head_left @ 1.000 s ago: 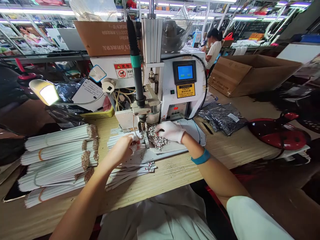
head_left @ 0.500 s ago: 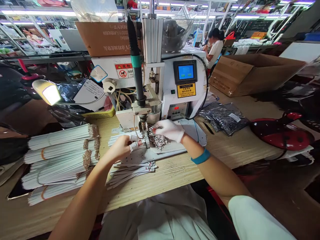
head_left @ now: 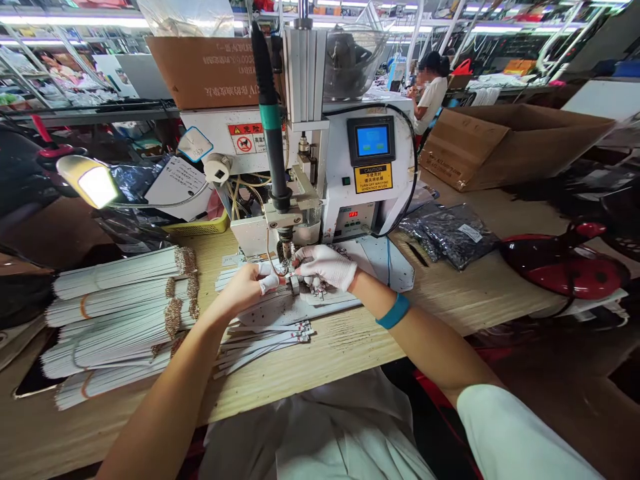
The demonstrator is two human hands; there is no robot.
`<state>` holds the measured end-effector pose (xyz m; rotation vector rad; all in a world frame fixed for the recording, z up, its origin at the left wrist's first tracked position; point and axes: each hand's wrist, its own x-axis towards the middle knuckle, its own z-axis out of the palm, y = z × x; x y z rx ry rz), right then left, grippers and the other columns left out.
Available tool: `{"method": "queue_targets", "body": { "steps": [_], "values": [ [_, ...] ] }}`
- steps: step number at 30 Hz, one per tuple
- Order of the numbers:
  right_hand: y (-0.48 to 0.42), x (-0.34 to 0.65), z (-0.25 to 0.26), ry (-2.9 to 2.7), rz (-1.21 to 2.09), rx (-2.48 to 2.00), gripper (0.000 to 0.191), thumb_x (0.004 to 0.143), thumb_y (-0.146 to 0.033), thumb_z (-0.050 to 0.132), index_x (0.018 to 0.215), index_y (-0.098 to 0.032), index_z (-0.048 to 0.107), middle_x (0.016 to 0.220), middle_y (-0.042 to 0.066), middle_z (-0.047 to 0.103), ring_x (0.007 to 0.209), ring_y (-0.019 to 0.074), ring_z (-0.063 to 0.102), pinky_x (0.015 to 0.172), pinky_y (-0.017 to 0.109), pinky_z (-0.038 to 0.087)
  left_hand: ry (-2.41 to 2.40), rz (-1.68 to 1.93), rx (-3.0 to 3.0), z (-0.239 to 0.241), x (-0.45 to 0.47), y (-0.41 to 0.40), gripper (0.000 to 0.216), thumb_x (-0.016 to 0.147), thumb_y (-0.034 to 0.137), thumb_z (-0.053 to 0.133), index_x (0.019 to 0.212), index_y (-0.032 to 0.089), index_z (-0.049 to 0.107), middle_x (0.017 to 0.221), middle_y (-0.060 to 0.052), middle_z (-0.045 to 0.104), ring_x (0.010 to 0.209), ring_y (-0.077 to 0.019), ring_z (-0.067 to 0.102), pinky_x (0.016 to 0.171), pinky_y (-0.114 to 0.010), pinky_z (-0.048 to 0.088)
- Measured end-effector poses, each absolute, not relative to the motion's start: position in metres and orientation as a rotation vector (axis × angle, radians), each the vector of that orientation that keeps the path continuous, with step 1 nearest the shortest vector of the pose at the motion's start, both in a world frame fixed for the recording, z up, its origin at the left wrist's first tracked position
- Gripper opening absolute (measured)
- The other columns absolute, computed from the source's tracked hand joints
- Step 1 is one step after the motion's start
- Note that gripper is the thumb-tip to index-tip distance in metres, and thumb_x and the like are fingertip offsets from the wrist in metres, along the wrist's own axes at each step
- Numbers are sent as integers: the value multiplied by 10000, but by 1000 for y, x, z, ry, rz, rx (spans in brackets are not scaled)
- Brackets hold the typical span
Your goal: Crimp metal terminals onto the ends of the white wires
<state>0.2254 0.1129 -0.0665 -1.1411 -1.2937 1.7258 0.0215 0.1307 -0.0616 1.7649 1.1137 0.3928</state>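
My left hand, with white covers on its fingertips, is pinched closed at the left side of a small metal fixture. What those fingers hold is too small to make out. In a white glove, my right hand reaches the fixture's right side, fingertips pressed together below the soldering iron; anything in them is hidden. Beneath the glove lies a pile of small white-and-metal pieces, partly covered. Thin white wires with small pieces on their ends lie in front of the fixture.
Bundles of white wires with copper-coloured ends lie at left by a lit lamp. The machine carries a screen. At right are plastic bags, a cardboard box and a red object. A person sits farther back.
My right hand has moved left from the pile of small pieces to the fixture under the iron. My left hand stays nearly in place. The view has shifted slightly.
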Motion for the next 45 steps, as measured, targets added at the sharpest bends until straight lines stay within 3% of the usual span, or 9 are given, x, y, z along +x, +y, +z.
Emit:
{"method": "queue_targets", "body": {
  "steps": [8,14,26,31,35,41,45],
  "values": [
    [111,225,-69,-1259,1751,-1107,167,700,-140,610,821,-161,497,572,-60,492,343,32,406,282,132,273,1106,428,1728,-54,26,128,245,612,381,529,607,138,556,512,58,365,490,-74,277,474,-207,193],
    [110,224,-66,-1268,1724,-1123,167,682,-140,621,799,-156,504,597,-49,507,363,38,431,291,138,319,1141,416,1725,-53,27,128,237,594,376,525,569,140,529,492,60,339,482,-74,271,467,-213,189],
    [113,227,-71,-1257,1765,-1116,218,662,-183,648,824,-174,502,533,-61,491,342,55,423,291,158,330,1102,368,1692,-54,25,134,215,617,353,546,628,144,595,508,57,379,475,-68,288,464,-196,199],
    [111,225,-69,-1293,1720,-1122,208,664,-189,653,810,-163,507,590,-52,504,358,38,413,292,151,320,1126,373,1707,-55,26,134,223,622,352,558,544,145,529,477,64,363,456,-62,265,456,-198,178],
    [110,228,-63,-1355,1709,-1112,207,686,-211,642,832,-159,504,622,-44,498,390,36,426,317,147,328,1114,395,1706,-52,23,132,224,627,360,576,602,138,573,496,57,411,459,-64,302,452,-194,202],
    [116,253,-50,-1621,1210,-1356,161,723,-263,591,819,-138,556,576,-36,504,449,73,457,373,176,320,943,144,1821,-40,13,117,273,638,376,640,751,131,673,630,-3,579,555,-106,446,525,-200,333],
    [119,265,-50,-1934,870,-1395,149,695,-251,614,776,-133,657,720,11,627,665,121,555,580,212,404,1071,190,1955,-37,11,112,304,656,390,622,840,154,676,613,9,566,541,-112,437,499,-196,302]
  ]
}}
